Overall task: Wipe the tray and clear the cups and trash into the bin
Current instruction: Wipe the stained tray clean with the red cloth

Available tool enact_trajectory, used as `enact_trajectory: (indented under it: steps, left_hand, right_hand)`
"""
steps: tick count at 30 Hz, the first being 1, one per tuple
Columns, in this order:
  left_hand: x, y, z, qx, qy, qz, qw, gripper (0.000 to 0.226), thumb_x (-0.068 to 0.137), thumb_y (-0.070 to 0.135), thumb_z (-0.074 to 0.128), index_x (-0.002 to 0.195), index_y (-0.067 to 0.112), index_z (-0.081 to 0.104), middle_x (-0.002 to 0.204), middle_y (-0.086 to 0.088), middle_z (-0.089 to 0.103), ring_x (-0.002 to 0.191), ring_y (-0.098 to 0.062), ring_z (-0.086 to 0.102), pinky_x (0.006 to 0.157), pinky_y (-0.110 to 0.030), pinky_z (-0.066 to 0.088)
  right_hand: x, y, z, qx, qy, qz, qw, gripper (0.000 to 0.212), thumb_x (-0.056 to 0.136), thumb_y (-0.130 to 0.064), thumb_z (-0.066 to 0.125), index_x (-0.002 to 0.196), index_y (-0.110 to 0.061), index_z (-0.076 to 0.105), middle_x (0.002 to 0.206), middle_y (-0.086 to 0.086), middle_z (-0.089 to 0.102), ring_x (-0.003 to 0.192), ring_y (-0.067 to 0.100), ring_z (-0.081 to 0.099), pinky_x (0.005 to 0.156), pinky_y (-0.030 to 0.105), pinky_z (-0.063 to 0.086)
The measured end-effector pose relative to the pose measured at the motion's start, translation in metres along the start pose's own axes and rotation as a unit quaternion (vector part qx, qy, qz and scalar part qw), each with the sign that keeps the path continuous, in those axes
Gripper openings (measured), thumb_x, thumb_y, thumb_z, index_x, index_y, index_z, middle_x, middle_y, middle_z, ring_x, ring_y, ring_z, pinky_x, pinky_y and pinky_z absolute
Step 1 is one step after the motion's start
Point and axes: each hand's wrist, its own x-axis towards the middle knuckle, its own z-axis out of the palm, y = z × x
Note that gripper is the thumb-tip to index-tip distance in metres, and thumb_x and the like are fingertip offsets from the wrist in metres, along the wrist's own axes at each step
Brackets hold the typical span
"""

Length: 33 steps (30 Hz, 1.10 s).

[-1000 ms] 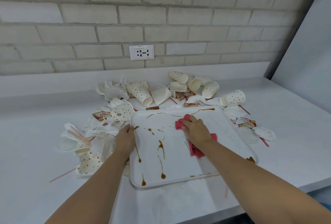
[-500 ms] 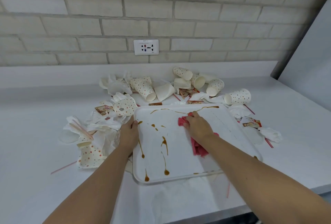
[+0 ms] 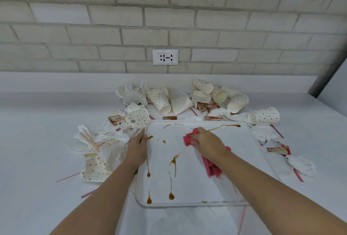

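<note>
While the right hand clutches a bunched red cloth against the far half of the white tray, the left hand grips the tray's left rim. Brown streaks run across the tray. Spotted paper cups and crumpled napkins litter the counter around it.

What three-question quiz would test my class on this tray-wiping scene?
1. True or false: the right hand holds a red cloth on the tray.
2. What does the left hand hold? A) the tray's left rim B) a dotted cup C) a straw
3. Fill in: most brown streaks lie on the tray's ____ half.

Key: 1 true; 2 A; 3 left.
</note>
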Motion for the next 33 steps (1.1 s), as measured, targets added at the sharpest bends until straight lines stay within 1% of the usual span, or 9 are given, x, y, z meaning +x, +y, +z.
enact_trajectory:
  steps: [3, 5, 9, 13, 17, 23, 28, 31, 33]
  left_hand:
    - [-0.002, 0.002, 0.0, 0.004, -0.004, 0.004, 1.0, 0.039, 0.1, 0.013, 0.032, 0.135, 0.014, 0.05, 0.125, -0.001, 0.058, 0.119, -0.019, 0.05, 0.094, -0.022, 0.035]
    - [-0.003, 0.001, 0.0, 0.005, -0.002, 0.007, 1.0, 0.039, 0.1, 0.013, 0.032, 0.135, 0.015, 0.049, 0.126, 0.0, 0.058, 0.117, -0.015, 0.049, 0.095, -0.023, 0.033]
    - [-0.001, 0.0, 0.002, 0.004, 0.013, 0.014, 1.0, 0.038, 0.1, 0.013, 0.031, 0.131, 0.012, 0.054, 0.125, -0.004, 0.06, 0.115, -0.018, 0.052, 0.092, -0.024, 0.035]
    - [-0.001, 0.002, 0.004, 0.001, 0.029, 0.006, 1.0, 0.037, 0.099, 0.008, 0.032, 0.128, 0.01, 0.055, 0.123, -0.003, 0.058, 0.108, -0.012, 0.049, 0.091, -0.021, 0.032]
    - [0.006, -0.007, 0.004, 0.001, 0.033, -0.003, 0.999, 0.038, 0.099, 0.01, 0.033, 0.128, 0.012, 0.057, 0.125, -0.005, 0.061, 0.118, -0.022, 0.052, 0.098, -0.028, 0.037]
    - [0.009, -0.011, 0.005, 0.003, 0.028, 0.006, 1.0, 0.038, 0.099, 0.01, 0.034, 0.127, 0.014, 0.058, 0.123, -0.003, 0.062, 0.118, -0.021, 0.052, 0.103, -0.033, 0.038]
    - [0.008, -0.011, 0.004, 0.002, 0.025, 0.018, 1.0, 0.037, 0.099, 0.009, 0.034, 0.122, 0.017, 0.061, 0.109, 0.005, 0.065, 0.108, -0.016, 0.056, 0.089, -0.024, 0.042]
    - [0.01, -0.013, 0.005, 0.009, 0.026, 0.025, 0.999, 0.037, 0.099, 0.01, 0.034, 0.127, 0.012, 0.058, 0.119, -0.001, 0.063, 0.114, -0.018, 0.054, 0.1, -0.029, 0.04]
    - [0.01, -0.014, 0.005, 0.019, 0.031, 0.038, 0.999, 0.036, 0.1, 0.009, 0.033, 0.126, 0.008, 0.058, 0.118, -0.003, 0.062, 0.112, -0.017, 0.054, 0.097, -0.024, 0.038]
  right_hand:
    - [0.022, -0.009, 0.005, -0.014, 0.015, 0.044, 0.999, 0.031, 0.098, -0.015, 0.042, 0.124, -0.008, 0.056, 0.124, 0.008, 0.046, 0.106, 0.026, 0.055, 0.087, 0.035, 0.046]
    - [0.031, -0.029, 0.011, -0.014, 0.01, 0.027, 0.999, 0.029, 0.097, -0.012, 0.044, 0.122, -0.006, 0.057, 0.126, 0.008, 0.044, 0.106, 0.026, 0.055, 0.087, 0.036, 0.047]
    - [0.02, -0.07, 0.016, -0.022, -0.025, -0.099, 0.995, 0.028, 0.098, -0.019, 0.044, 0.114, -0.002, 0.059, 0.123, 0.009, 0.044, 0.106, 0.027, 0.052, 0.078, 0.035, 0.042]
    - [-0.003, -0.057, 0.004, 0.009, -0.071, -0.2, 0.977, 0.037, 0.098, -0.031, 0.044, 0.13, -0.02, 0.055, 0.107, 0.001, 0.043, 0.104, 0.019, 0.05, 0.072, 0.027, 0.035]
    - [0.001, -0.012, -0.006, 0.037, -0.073, -0.143, 0.986, 0.035, 0.094, -0.033, 0.052, 0.128, -0.028, 0.058, 0.096, -0.009, 0.037, 0.099, 0.013, 0.05, 0.072, 0.024, 0.032]
    - [0.04, -0.018, 0.002, -0.002, 0.001, -0.027, 1.0, 0.034, 0.099, -0.026, 0.042, 0.128, -0.016, 0.056, 0.123, 0.004, 0.045, 0.11, 0.023, 0.049, 0.086, 0.034, 0.044]
    - [0.06, -0.053, 0.013, 0.003, 0.01, -0.04, 0.999, 0.034, 0.099, -0.02, 0.041, 0.131, -0.014, 0.052, 0.132, 0.005, 0.041, 0.114, 0.024, 0.045, 0.09, 0.036, 0.043]
    - [0.063, -0.068, 0.015, 0.011, -0.011, -0.078, 0.997, 0.037, 0.1, -0.022, 0.041, 0.136, -0.016, 0.049, 0.136, 0.004, 0.04, 0.121, 0.025, 0.041, 0.094, 0.038, 0.042]
    - [0.061, -0.078, 0.015, 0.009, -0.027, -0.115, 0.993, 0.037, 0.1, -0.023, 0.041, 0.135, -0.019, 0.049, 0.136, 0.003, 0.04, 0.123, 0.026, 0.038, 0.094, 0.039, 0.042]
